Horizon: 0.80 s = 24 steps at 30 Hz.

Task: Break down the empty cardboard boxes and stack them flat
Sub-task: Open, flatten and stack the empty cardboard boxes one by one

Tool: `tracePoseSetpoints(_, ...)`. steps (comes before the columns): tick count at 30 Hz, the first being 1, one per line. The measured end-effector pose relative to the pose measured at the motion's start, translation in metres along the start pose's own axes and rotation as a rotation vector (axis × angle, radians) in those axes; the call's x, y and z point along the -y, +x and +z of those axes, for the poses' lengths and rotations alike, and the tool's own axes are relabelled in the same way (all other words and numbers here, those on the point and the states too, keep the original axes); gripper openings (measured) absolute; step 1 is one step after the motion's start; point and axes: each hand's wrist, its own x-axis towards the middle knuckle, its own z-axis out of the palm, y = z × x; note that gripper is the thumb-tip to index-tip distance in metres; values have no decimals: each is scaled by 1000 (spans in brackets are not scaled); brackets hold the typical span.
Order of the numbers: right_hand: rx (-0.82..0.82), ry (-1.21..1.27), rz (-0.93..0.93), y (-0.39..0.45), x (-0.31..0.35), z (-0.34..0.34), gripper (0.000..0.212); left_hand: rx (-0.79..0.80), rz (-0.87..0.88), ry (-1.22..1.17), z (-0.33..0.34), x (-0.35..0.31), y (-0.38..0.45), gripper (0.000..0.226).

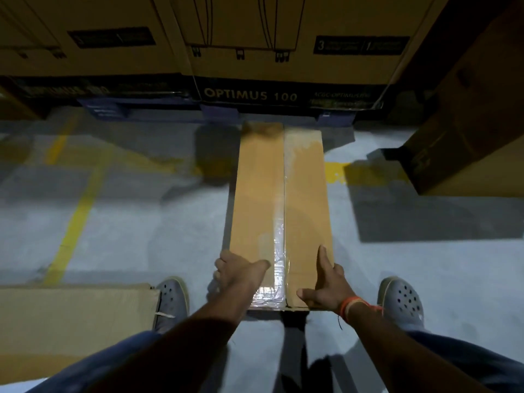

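Lower left of frame: flat cardboard sheet (71, 316) lying on the grey floor (127, 236), its right edge touching the left shoe (172, 300). Yellow floor line (75, 219) runs up the left side. Centre: long narrow cardboard box (279, 211) on the floor, running from btwn the feet up toward the middle of frame, w/ clear tape (276, 251) along its top seam. Left hand (241, 275) at the near left corner of the box, fingers curled over the left edge, thumb lying on top toward the tape. Right hand (326, 285) flat on the near right part, fingers straight & spread, pressing the top. Orange band (350, 306) on right wrist. Right shoe (402, 302) lower right. Across the top: big printed cartons (255, 52), one reading "OPTIMUS 100".
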Motion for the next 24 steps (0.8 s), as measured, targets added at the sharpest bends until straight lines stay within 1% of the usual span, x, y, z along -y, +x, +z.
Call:
tracePoseSetpoints(1, 58, 42, -27, 0, 2, -1, 135, -72, 34, 55, -12, -9, -17, 96)
tracePoseSetpoints(2, 121, 97, -44, 1, 4, -1, 136, -135, 106, 117, -21, -17, -34, 90)
tracePoseSetpoints(3, 182, 147, -48, 0, 10, -1, 135, -165, 209, 164, -27, -20, -53, 84)
tracePoseSetpoints(4, 234, 190, -39, 0, 14, 1, 127, -136, 338, 194, -28, -19, -70, 78)
tracePoseSetpoints(5, 271, 235, -2, 0, 20, 2, 109, -36, 449, 163, -25, -15, -85, 71)
tracePoseSetpoints(6, 252, 313, 74, -3, 28, 2, 86, 97, 508, 96, -17, -8, -95, 65)
tracePoseSetpoints(7, 169, 406, 141, -5, 30, 0, 65, 198, 517, 90, -6, 1, -98, 62)
tracePoseSetpoints(8, 35, 462, 171, -6, 30, -6, 51, 207, 512, 130, 5, 10, -94, 63)
tracePoseSetpoints(9, -118, 470, 188, -6, 29, -15, 43, 134, 496, 194, 8, 14, -88, 64)
tracePoseSetpoints(10, -256, 431, 183, -7, 30, -23, 39, -13, 547, 260, 10, 17, -77, 64)
tracePoseSetpoints(11, -355, 373, 134, -9, 30, -31, 38, -162, 622, 287, 8, 18, -67, 64)
tracePoseSetpoints(12, -404, 328, 90, -13, 29, -35, 39, -262, 664, 286, 5, 17, -54, 65)
tracePoseSetpoints(13, -401, 329, 45, -15, 30, -35, 43, -302, 658, 266, 1, 15, -41, 68)
tracePoseSetpoints(14, -377, 312, -6, -19, 36, -33, 50, -316, 611, 248, -4, 11, -28, 74)
tracePoseSetpoints(16, -270, 225, -90, -25, 47, -22, 65, -283, 429, 165, -14, 2, -7, 89)
tracePoseSetpoints(18, -140, 207, -123, -24, 54, -6, 72, -251, 286, 75, -24, -6, 7, 97)
tracePoseSetpoints(20, -35, 240, -189, -26, 65, 8, 66, -266, 272, 52, -32, -10, 20, 99)
tracePoseSetpoints(22, -5, 219, -264, -24, 74, 17, 62, -299, 272, 75, -41, -8, 40, 99)
tracePoseSetpoints(23, 7, 221, -286, -20, 75, 20, 65, -289, 262, 86, -46, -6, 48, 99)
tracePoseSetpoints(24, 27, 241, -303, -18, 78, 22, 74, -227, 248, 67, -51, -4, 57, 96)
